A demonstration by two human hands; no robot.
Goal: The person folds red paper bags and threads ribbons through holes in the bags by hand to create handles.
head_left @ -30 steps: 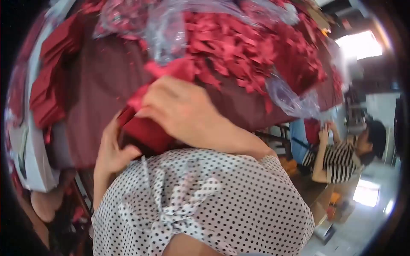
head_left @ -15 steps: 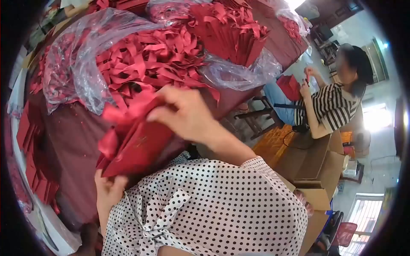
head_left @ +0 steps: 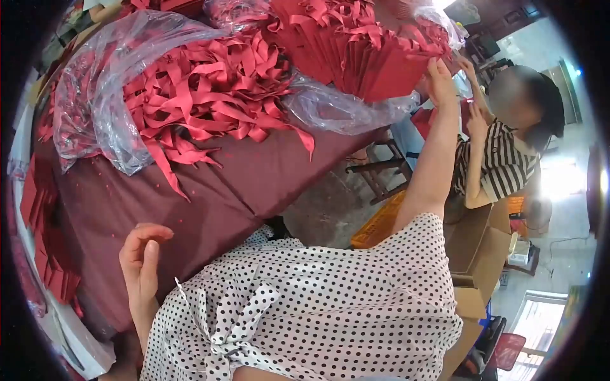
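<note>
My right hand point(head_left: 440, 82) reaches out to the upper right, its fingers closed on the edge of a red bag point(head_left: 397, 73) at the near end of a fanned row of red bags point(head_left: 324, 47) with ribbons on top. Nothing is in my left hand point(head_left: 145, 254), which hovers with curved, parted fingers over the near edge of the dark red tablecloth point(head_left: 254, 171). Between the hands and farther back lies a heap of loose red ribbons point(head_left: 203, 89), spilling from a clear plastic bag point(head_left: 117, 95).
A person in a striped top point(head_left: 502, 159) sits at the right, hands raised near something red. Below are an open cardboard box point(head_left: 476, 247), an orange crate point(head_left: 375, 222) and a dark stool point(head_left: 381, 168). Folded red pieces point(head_left: 51, 235) lie along the left edge.
The red bag that was between my hands has left the near edge. My right hand has moved far to the upper right, to the row of bags. My left hand has let go and opened.
</note>
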